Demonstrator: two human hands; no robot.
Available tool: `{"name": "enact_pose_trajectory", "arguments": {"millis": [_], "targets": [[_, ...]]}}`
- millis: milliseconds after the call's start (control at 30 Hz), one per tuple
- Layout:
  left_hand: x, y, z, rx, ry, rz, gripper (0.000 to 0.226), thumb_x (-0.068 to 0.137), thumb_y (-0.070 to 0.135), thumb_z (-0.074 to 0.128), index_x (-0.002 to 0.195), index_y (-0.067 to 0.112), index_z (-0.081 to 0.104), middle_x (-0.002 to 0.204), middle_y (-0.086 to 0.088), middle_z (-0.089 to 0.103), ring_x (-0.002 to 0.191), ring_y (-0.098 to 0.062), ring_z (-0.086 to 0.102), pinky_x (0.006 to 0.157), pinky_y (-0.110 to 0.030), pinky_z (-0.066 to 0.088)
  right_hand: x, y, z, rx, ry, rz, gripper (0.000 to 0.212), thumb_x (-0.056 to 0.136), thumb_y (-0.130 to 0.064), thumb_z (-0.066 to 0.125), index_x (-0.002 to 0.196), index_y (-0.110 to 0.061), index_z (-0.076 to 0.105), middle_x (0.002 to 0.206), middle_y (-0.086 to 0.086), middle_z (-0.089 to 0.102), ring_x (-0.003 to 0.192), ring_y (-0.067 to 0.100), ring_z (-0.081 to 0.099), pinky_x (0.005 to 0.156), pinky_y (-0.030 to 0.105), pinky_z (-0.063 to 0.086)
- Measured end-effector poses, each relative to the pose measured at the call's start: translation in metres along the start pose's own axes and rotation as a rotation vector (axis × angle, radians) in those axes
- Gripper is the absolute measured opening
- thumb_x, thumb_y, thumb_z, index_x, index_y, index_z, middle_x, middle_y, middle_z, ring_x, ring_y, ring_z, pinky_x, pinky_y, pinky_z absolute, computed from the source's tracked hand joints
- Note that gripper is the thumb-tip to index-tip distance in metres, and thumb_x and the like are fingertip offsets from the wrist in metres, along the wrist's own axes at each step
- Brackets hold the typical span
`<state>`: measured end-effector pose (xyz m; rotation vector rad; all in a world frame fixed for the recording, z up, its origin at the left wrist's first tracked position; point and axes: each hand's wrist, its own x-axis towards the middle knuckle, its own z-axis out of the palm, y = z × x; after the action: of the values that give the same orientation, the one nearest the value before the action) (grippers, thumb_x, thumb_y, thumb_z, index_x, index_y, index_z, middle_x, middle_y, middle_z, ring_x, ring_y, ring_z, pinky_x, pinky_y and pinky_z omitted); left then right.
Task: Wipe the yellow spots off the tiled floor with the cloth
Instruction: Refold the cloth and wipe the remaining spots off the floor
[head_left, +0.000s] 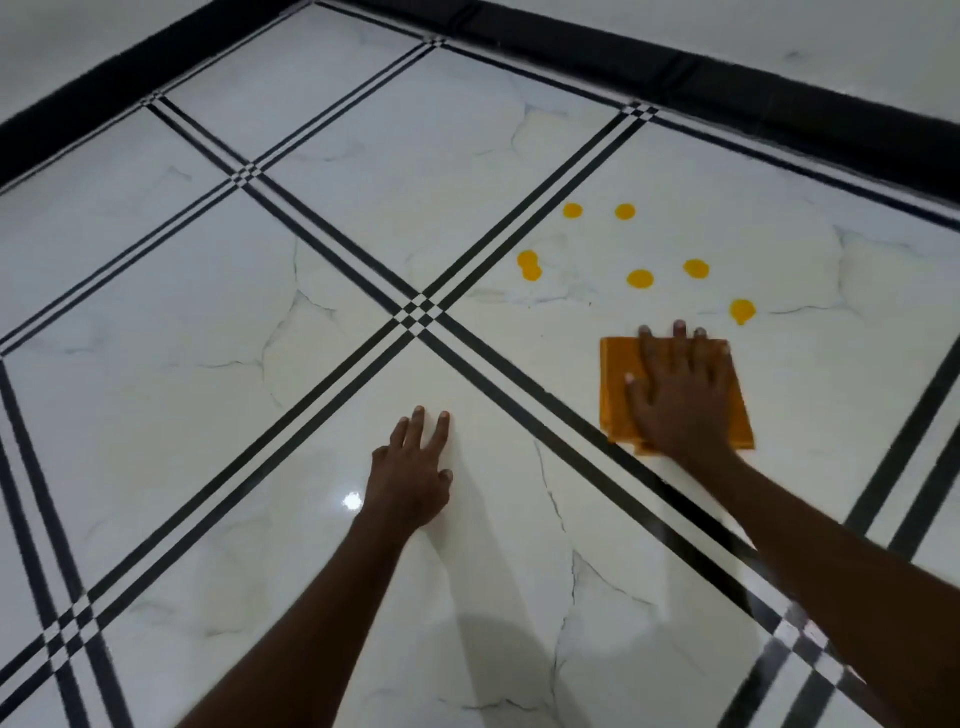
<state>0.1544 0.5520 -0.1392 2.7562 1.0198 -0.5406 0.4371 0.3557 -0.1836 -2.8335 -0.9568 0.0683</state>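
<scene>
Right hand (680, 400) pressed flat, fingers spread, on the folded cloth (613, 384), just short of the yellow spots (640, 279). Left hand (410, 478) lies flat, open, empty, left of the cloth. Soft, light cloth: likely slides best under palm pressure.

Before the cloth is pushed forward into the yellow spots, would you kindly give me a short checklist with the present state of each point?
1. Right hand flat on the orange cloth, fingers spread: ok.
2. Cloth folded and lying flat on the tile: ok.
3. Left hand on the bare floor as a support, apart from the cloth: ok.
4. Nothing between the cloth and the yellow spots: ok.
5. Spots already wiped: not ok; about seven remain, all beyond the cloth, the nearest just past the fingertips.
6. Cloth damp enough to lift the spots: cannot tell.
</scene>
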Motion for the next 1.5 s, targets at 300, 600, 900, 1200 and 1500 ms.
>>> {"name": "enact_pose_trajectory", "arguments": {"millis": [300,600,900,1200,1500], "targets": [[0.024,0.013,-0.048,-0.022,-0.239,-0.085,0.075,0.096,0.044,0.057,0.157,0.018,0.022,0.159,-0.014,0.030,0.144,-0.033,0.033,0.115,-0.050,0.035,-0.101,-0.136,0.011,0.139,-0.167,-0.494,0.073,0.101,-0.065,0.018,0.164,-0.031,0.010,0.172,0.013,0.007,0.159,0.037,-0.001,0.124,0.064,0.003],[0.033,0.019,-0.044,-0.057,-0.145,0.015,0.092,0.091,0.054,0.061,0.160,0.019,0.010,0.166,-0.013,0.011,0.151,-0.031,0.016,0.120,-0.050,0.026,0.005,0.049,-0.017,0.091,0.031,0.251,0.075,0.096,-0.054,0.026,0.163,-0.022,0.023,0.167,0.023,0.023,0.153,0.046,0.021,0.122,0.065,0.016],[0.041,0.058,-0.032,0.027,-0.102,-0.035,0.078,0.099,0.046,0.048,0.157,0.008,0.012,0.161,-0.025,0.015,0.146,-0.041,0.024,0.113,-0.054,0.033,-0.031,-0.070,0.010,0.146,-0.060,-0.243,0.075,0.098,-0.056,0.036,0.164,-0.028,0.017,0.171,0.012,0.015,0.158,0.037,0.011,0.126,0.060,0.004],[0.050,0.116,-0.020,0.007,0.012,0.142,0.080,0.098,0.042,0.051,0.159,0.012,0.009,0.165,-0.021,0.004,0.152,-0.038,0.007,0.116,-0.054,0.027,-0.100,-0.016,-0.008,0.073,0.015,0.332,0.081,0.096,-0.058,0.032,0.165,-0.021,0.009,0.171,0.020,0.007,0.157,0.044,0.006,0.124,0.064,0.004],[0.076,0.112,-0.040,0.061,-0.038,0.242,0.092,0.094,0.057,0.052,0.160,0.019,0.001,0.166,-0.015,-0.003,0.154,-0.033,0.000,0.119,-0.052,0.021,-0.024,0.062,-0.009,0.046,0.048,0.350,0.077,0.097,-0.057,0.030,0.164,-0.023,0.016,0.169,0.019,0.019,0.155,0.043,0.016,0.124,0.063,0.010]]}}
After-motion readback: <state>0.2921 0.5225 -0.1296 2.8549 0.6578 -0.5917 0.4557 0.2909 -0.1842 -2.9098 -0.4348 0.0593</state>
